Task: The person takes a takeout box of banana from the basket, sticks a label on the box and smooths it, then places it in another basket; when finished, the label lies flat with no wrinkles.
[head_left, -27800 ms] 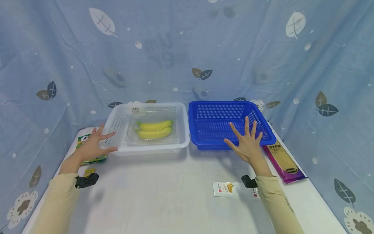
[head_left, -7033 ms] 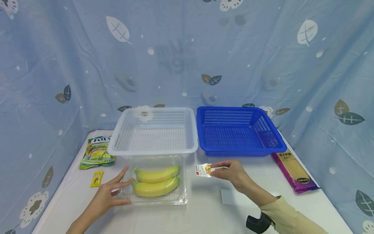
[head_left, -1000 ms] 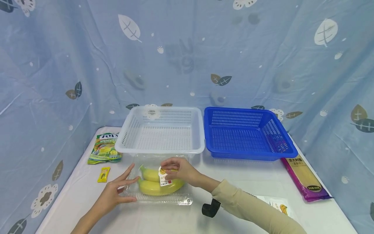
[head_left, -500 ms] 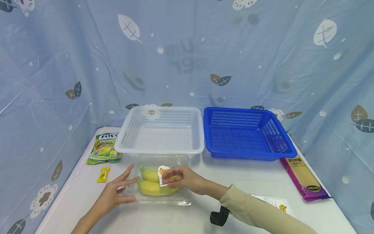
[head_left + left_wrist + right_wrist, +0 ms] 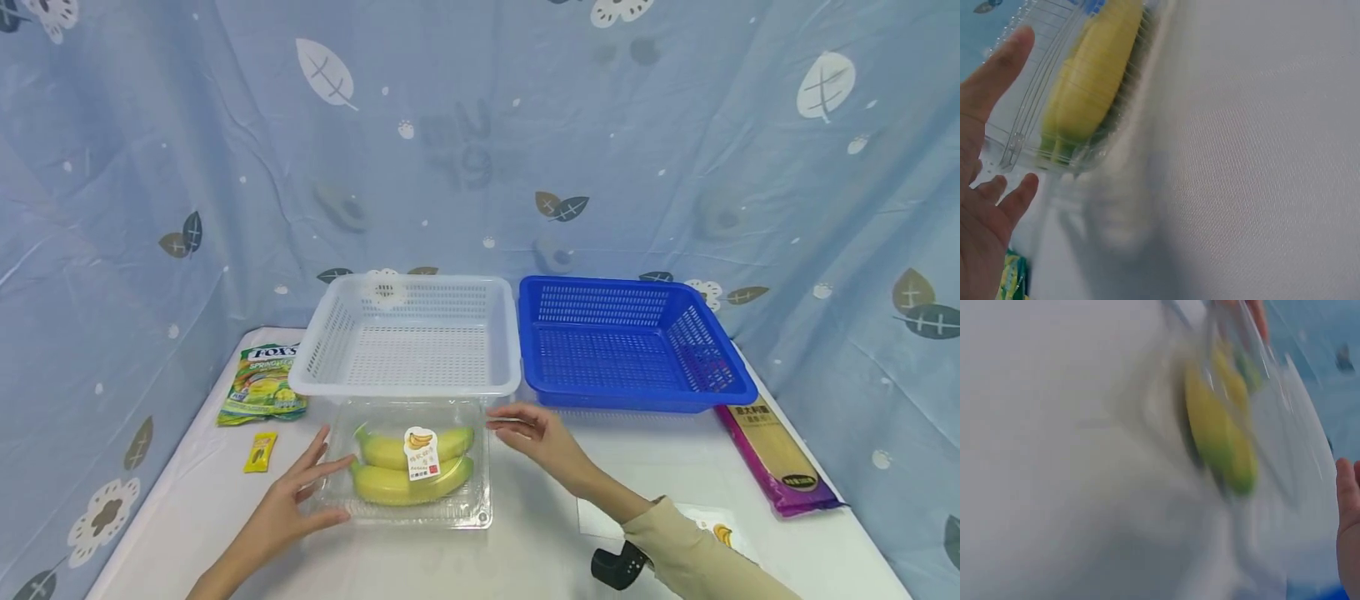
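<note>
A clear plastic clamshell box [image 5: 375, 517] lies on the white table with two bananas [image 5: 408, 483] inside. A white banana-print sticker [image 5: 422, 454] sits on its lid, slightly tilted. My left hand [image 5: 277, 504] rests at the box's left side, thumb and fingers spread. Its fingers look fairly straight beside the box [image 5: 1019, 134] in the left wrist view. My right hand [image 5: 551, 442] is at the box's upper right edge, fingers loosely extended and holding nothing; whether they touch it is unclear. The right wrist view is blurred, showing bananas [image 5: 1216, 419] and part of that hand [image 5: 1349, 519].
Behind the box stand a white basket [image 5: 405, 389] and a blue basket [image 5: 637, 400]. At left lie a green candy bag [image 5: 262, 387] and a small yellow sachet [image 5: 260, 452]. A sticker sheet [image 5: 705, 521] and a pasta pack [image 5: 776, 458] are at right.
My right hand has let go of the sticker, now fully seen on the lid, and moved right to the box's edge. Earlier, the box was inside the white basket. The left hand stays put lately.
</note>
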`<state>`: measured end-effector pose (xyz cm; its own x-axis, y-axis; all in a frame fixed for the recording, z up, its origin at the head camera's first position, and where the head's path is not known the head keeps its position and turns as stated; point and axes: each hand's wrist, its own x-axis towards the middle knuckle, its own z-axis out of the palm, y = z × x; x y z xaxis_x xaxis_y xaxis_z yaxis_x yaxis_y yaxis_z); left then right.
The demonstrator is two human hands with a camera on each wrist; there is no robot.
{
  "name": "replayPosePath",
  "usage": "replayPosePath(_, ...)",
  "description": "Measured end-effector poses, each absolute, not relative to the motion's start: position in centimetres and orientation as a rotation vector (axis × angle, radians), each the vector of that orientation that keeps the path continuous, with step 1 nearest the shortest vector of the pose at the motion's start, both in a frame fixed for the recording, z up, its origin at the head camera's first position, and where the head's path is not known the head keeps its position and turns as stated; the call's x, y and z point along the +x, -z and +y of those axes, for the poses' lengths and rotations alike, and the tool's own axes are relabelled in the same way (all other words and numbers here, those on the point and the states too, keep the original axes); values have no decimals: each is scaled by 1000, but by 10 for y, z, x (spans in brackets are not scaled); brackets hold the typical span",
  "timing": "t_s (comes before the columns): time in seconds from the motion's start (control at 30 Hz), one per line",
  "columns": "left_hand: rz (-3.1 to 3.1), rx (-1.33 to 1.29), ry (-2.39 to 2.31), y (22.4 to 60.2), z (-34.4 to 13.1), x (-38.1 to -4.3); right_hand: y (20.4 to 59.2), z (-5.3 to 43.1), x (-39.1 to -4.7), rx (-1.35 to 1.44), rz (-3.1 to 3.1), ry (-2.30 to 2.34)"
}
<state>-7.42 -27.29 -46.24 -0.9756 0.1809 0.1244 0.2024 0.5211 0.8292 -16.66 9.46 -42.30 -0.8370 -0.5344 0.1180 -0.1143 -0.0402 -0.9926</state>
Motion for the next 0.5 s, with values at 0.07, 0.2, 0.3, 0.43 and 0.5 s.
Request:
replayPosePath(0.07, -2738, -334, 1503, 464, -271, -75, 424, 112, -175, -711, 2023, 2001)
replayPosePath(0.2, -2769, -334, 1466, 469, -266, -77, 425, 152, -190, -757, 2186, 2077)
replayPosePath(0.3, -2761, -301, 1421, 470, -264, -78, 422, 183, -199, -742, 2322, 2088)
replayPosePath(0.43, -2729, -231, 1398, 470, -263, -77, 415, 222, -209, -645, 2506, 2079)
replayPosePath(0.5, -2706, -202, 1427, 470, -263, -77, 411, 242, -213, -602, 2632, 2018)
